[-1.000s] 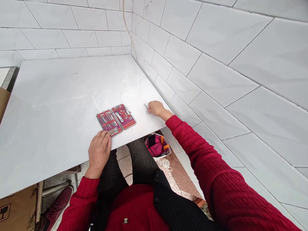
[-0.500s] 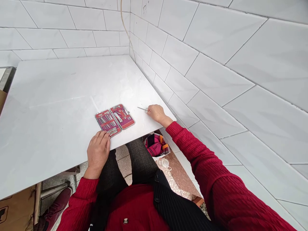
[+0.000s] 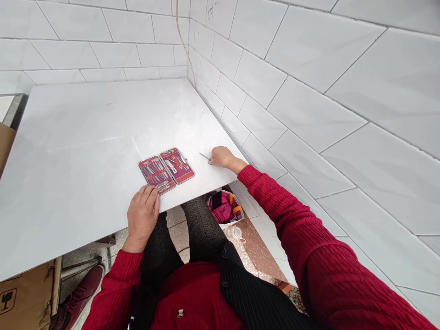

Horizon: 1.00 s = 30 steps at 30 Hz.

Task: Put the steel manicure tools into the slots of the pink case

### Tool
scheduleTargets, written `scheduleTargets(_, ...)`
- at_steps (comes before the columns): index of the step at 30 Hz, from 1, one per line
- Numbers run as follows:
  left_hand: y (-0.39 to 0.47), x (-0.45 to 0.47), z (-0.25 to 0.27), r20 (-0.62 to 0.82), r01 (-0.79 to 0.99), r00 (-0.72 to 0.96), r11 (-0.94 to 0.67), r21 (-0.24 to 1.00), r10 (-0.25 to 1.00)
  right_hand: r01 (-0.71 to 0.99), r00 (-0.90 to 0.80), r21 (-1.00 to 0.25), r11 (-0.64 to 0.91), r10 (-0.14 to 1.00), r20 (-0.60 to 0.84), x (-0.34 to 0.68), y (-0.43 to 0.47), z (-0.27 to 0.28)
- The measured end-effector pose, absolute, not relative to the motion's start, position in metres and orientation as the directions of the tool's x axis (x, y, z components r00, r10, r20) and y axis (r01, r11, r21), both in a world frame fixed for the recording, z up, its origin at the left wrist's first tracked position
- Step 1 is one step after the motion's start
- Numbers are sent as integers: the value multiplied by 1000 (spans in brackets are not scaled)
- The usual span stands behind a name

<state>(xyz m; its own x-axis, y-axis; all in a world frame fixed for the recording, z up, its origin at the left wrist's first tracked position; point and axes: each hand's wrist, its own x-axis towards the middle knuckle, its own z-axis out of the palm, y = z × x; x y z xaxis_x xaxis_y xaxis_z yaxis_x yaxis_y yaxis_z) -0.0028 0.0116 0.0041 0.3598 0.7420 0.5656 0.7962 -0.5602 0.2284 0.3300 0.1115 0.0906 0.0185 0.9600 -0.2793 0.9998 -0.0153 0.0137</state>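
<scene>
White table (image 3: 85, 133), tiled corner. Right hand (image 3: 222, 156) pinching scissors (image 3: 205, 157); left hand (image 3: 142, 213) flat, empty, steadying kit (image 3: 166, 170). Thin grip; could slip, likely off the edge.

No words, brands or numbers can be read anywhere. The only sign is a black printed handling pictogram on the brown cardboard box (image 3: 20, 298) at the lower left, too small to make out.

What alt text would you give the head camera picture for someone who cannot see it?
A person's right hand holds small scissors on a white table, beside an open red manicure kit that the left hand touches. White tiled walls surround.
</scene>
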Motion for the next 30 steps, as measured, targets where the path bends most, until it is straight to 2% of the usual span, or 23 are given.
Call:
scheduleTargets(7, 11, -3, 4, 549, 792, 352, -554, 256, 758, 991, -81, -122, 51, 963, -255, 314, 91, 88)
scheduleTargets(12, 11, -3, 4, 542, 791, 354, -554, 261, 762, 978, -159, -171, 118, 955, -250, 284, 72, 92)
scheduleTargets(21, 10, -3, 5, 528, 779, 361, -560, 283, 769, 989, -104, -135, 61, 937, -333, 251, 61, 101)
scheduleTargets(30, 11, -3, 4, 537, 771, 374, -575, 273, 756, 993, -7, -115, -34, 943, -332, 238, 63, 101)
